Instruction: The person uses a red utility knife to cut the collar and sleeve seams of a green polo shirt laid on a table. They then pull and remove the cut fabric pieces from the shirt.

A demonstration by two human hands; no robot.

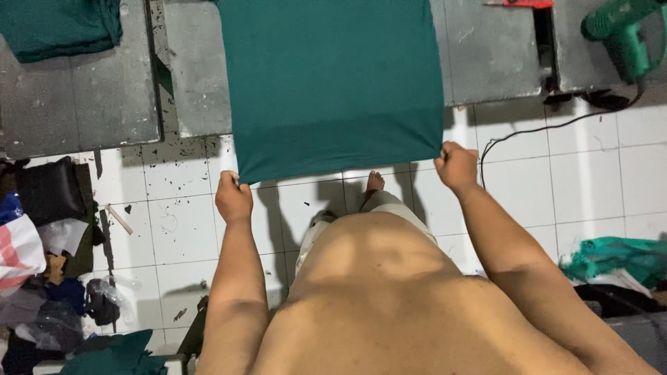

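Teal cloth (330, 83) lies spread over a grey worktop (486, 55), and its near edge hangs off the front toward the person. The left hand (233, 198) pinches the near left corner, with its fingers (229, 182) curled tight on the cloth. The right hand (457, 167) does the same at the near right corner, its fingers closed in a fist on the edge. Both arms are held out, and the cloth between the hands looks flat and pulled smooth. It seems the person is in the middle of laying the cloth out or pulling it straight on the worktop. A good next move would need both hands to pull evenly, so the edge stays level and no folds come in. The far end of the cloth runs out of the top of the picture, so it is hard to say how long it is or whether it is a shirt. The fingertips are tucked under the cloth and cannot be seen. A green power tool (622, 31) sits at the top right, partly cut off, with a black cord (535, 128) trailing over the white tiled floor (590, 173). More teal cloth sits folded at the top left (59, 28), and a messy pile of bags and scraps (48, 264) lies at the left, too jumbled to sort out.
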